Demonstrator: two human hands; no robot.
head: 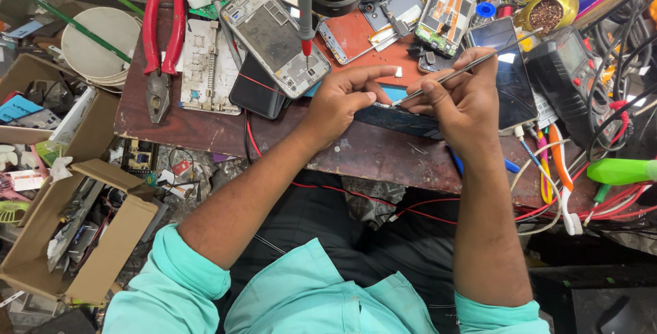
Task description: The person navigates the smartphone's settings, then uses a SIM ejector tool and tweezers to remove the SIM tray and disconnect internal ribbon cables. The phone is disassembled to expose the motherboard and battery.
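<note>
My left hand (345,94) pinches the edge of a dark blue phone body (404,120) lying on the wooden bench (205,132), holding it steady. My right hand (462,98) grips metal tweezers (465,67) like a pen, the tip pointing left onto the phone beside my left fingertips. The phone is mostly hidden under both hands.
An opened phone frame (274,36), a metal plate (209,67), red-handled pliers (161,40), a circuit-board phone (448,9), a dark screen panel (510,74), a multimeter (568,74) and a brass bowl (547,9) crowd the bench. Cardboard boxes (75,238) stand at left.
</note>
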